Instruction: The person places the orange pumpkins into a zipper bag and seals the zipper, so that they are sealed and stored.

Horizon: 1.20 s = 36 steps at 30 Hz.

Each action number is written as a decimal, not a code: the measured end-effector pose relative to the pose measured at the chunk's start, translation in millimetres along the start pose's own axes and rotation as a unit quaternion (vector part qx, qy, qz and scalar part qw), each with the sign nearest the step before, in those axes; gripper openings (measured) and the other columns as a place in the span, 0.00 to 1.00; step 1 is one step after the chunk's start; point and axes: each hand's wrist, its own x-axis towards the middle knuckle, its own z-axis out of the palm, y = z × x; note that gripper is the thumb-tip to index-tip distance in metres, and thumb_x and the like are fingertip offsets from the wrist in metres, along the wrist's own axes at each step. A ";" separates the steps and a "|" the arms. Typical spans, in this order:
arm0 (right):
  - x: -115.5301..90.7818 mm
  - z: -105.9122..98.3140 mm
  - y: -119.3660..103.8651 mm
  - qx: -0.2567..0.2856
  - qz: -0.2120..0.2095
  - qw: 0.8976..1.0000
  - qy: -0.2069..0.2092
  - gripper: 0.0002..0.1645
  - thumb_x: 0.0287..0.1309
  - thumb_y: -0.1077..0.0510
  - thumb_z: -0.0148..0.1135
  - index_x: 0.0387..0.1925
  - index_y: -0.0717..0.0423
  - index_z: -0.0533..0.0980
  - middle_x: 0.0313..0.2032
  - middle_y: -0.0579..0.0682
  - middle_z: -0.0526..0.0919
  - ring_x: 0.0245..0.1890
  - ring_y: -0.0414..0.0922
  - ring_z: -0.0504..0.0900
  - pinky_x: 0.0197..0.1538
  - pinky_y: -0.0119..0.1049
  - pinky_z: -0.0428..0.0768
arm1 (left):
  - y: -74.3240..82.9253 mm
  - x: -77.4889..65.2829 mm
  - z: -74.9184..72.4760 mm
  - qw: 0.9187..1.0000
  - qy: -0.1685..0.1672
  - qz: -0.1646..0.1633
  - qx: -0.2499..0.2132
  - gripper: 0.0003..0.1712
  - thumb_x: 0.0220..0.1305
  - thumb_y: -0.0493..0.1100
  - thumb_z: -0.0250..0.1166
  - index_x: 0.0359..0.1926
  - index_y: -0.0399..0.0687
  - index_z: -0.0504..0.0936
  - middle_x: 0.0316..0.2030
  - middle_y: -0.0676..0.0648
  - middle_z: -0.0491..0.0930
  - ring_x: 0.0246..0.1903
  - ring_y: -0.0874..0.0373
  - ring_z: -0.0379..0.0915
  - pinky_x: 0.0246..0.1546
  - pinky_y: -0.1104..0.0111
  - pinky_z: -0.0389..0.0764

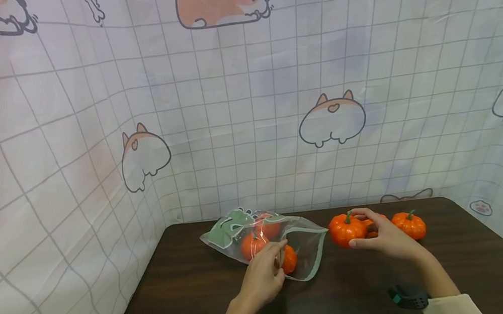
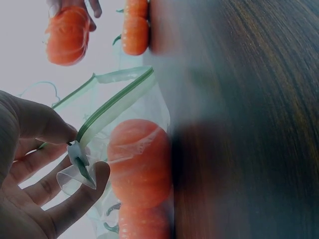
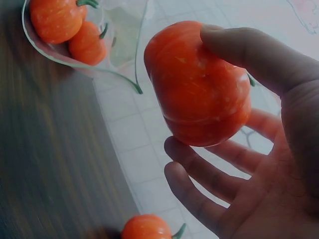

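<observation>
My right hand point(image 1: 388, 237) grips a small orange pumpkin point(image 1: 346, 231) with a green stem, held in the air to the right of the bag's mouth. In the right wrist view the thumb lies over the pumpkin point(image 3: 197, 84) and fingers are beneath it. My left hand point(image 1: 263, 275) pinches the edge of a clear zipper bag point(image 1: 311, 257), close to the white slider point(image 2: 78, 153) on its green seal. The bag lies on its side with its mouth gaping to the right. Several orange pumpkins point(image 1: 253, 245) are inside, partly hidden by the left hand.
To the right, another pumpkin point(image 1: 409, 225) stands on the dark wooden table point(image 1: 346, 294), with more orange partly hidden behind my right hand. A black strap point(image 1: 408, 298) shows by the right wrist. A patterned white curtain point(image 1: 228, 103) encloses the table at the back and sides.
</observation>
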 end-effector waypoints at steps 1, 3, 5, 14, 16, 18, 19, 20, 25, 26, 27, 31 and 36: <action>0.3 1.3 -0.6 0.005 0.002 1.000 -0.006 0.45 0.61 0.50 0.70 0.74 0.52 0.60 0.71 0.65 0.61 0.58 0.59 0.75 0.45 0.42 0.83 | 0.1 0.0 -0.2 1.000 0.000 0.000 0.000 0.38 0.48 0.27 0.68 0.65 0.45 0.78 0.42 0.51 0.82 0.31 0.66 0.72 0.31 0.75 0.71; 0.9 4.0 -1.8 0.015 0.009 1.000 -0.017 0.45 0.61 0.49 0.71 0.74 0.50 0.60 0.72 0.63 0.61 0.59 0.58 0.75 0.46 0.42 0.83 | 0.7 -0.1 -0.7 1.000 0.000 -0.001 -0.001 0.38 0.49 0.27 0.68 0.65 0.45 0.78 0.42 0.51 0.81 0.31 0.66 0.72 0.31 0.76 0.71; 1.2 6.6 -3.2 0.022 0.010 0.999 -0.026 0.45 0.61 0.50 0.71 0.74 0.50 0.60 0.72 0.63 0.61 0.58 0.58 0.75 0.46 0.43 0.83 | 0.9 -0.2 -0.7 1.000 -0.001 -0.003 -0.002 0.38 0.49 0.28 0.68 0.65 0.46 0.78 0.42 0.51 0.81 0.31 0.66 0.71 0.31 0.76 0.71; 1.3 16.7 -9.4 0.030 -0.002 0.997 -0.067 0.46 0.61 0.51 0.71 0.74 0.52 0.59 0.61 0.65 0.75 0.51 0.52 0.82 0.46 0.41 0.84 | 2.3 -0.6 1.3 1.000 -0.005 -0.002 0.002 0.38 0.49 0.28 0.68 0.66 0.45 0.78 0.44 0.50 0.82 0.31 0.67 0.71 0.31 0.75 0.71; 2.2 19.4 -10.1 0.033 -0.007 0.997 -0.072 0.46 0.60 0.51 0.71 0.74 0.53 0.60 0.61 0.65 0.75 0.51 0.52 0.82 0.46 0.41 0.84 | 2.1 -0.6 1.0 1.000 -0.005 0.000 0.002 0.38 0.49 0.28 0.68 0.65 0.45 0.78 0.44 0.50 0.82 0.31 0.67 0.72 0.31 0.75 0.72; 3.8 22.2 -10.6 0.035 -0.006 0.997 -0.074 0.45 0.60 0.51 0.72 0.73 0.52 0.61 0.63 0.64 0.74 0.51 0.52 0.82 0.47 0.42 0.84 | 1.7 -0.3 0.7 1.000 -0.004 0.000 0.001 0.38 0.49 0.28 0.68 0.65 0.45 0.78 0.44 0.50 0.82 0.31 0.66 0.72 0.31 0.75 0.72; 4.5 23.3 -10.7 0.035 -0.006 0.997 -0.075 0.44 0.60 0.50 0.72 0.73 0.51 0.61 0.63 0.64 0.74 0.51 0.52 0.82 0.47 0.43 0.83 | 1.5 -0.2 0.5 1.000 -0.004 0.000 0.001 0.38 0.49 0.28 0.69 0.65 0.45 0.78 0.44 0.49 0.82 0.31 0.66 0.73 0.32 0.75 0.72; 5.3 24.4 -10.9 0.038 -0.005 0.996 -0.077 0.44 0.60 0.50 0.72 0.73 0.51 0.61 0.63 0.64 0.74 0.51 0.53 0.82 0.47 0.43 0.83 | 1.4 0.0 0.4 1.000 -0.005 -0.002 0.001 0.38 0.49 0.28 0.69 0.65 0.45 0.78 0.44 0.49 0.82 0.31 0.66 0.72 0.32 0.76 0.72; 8.0 29.5 -11.8 0.044 -0.011 0.995 -0.088 0.42 0.60 0.51 0.71 0.71 0.52 0.61 0.61 0.64 0.74 0.51 0.53 0.82 0.48 0.45 0.82 | 0.6 -0.3 1.0 1.000 -0.004 -0.003 -0.001 0.37 0.49 0.28 0.69 0.65 0.44 0.78 0.45 0.49 0.83 0.31 0.66 0.72 0.31 0.76 0.72; 8.3 30.8 -11.8 0.046 -0.011 0.995 -0.090 0.42 0.60 0.51 0.71 0.71 0.52 0.62 0.61 0.64 0.74 0.52 0.53 0.82 0.48 0.45 0.82 | 0.4 -0.5 1.3 1.000 -0.003 -0.002 0.000 0.37 0.49 0.28 0.69 0.65 0.44 0.78 0.46 0.49 0.83 0.31 0.66 0.72 0.31 0.76 0.72; 8.6 32.1 -11.9 0.046 -0.011 0.995 -0.091 0.42 0.60 0.51 0.72 0.70 0.52 0.62 0.61 0.64 0.74 0.52 0.53 0.81 0.48 0.45 0.82 | 0.1 -0.8 1.6 1.000 -0.003 -0.001 0.000 0.37 0.49 0.28 0.68 0.65 0.44 0.78 0.46 0.49 0.83 0.31 0.66 0.73 0.31 0.76 0.72; 9.8 36.7 -12.6 0.040 -0.012 0.995 -0.090 0.42 0.60 0.50 0.72 0.69 0.53 0.62 0.64 0.65 0.72 0.52 0.53 0.81 0.48 0.43 0.82 | -1.2 -1.2 2.9 1.000 -0.001 0.003 0.003 0.38 0.49 0.28 0.68 0.65 0.43 0.78 0.45 0.49 0.83 0.31 0.66 0.73 0.32 0.76 0.73; 12.7 41.4 -11.3 0.029 -0.017 0.996 -0.084 0.41 0.59 0.50 0.72 0.68 0.54 0.63 0.65 0.66 0.69 0.49 0.51 0.83 0.48 0.40 0.83 | -1.0 -1.1 2.9 1.000 -0.002 0.001 0.000 0.38 0.49 0.28 0.67 0.65 0.43 0.78 0.45 0.49 0.83 0.32 0.66 0.73 0.32 0.76 0.73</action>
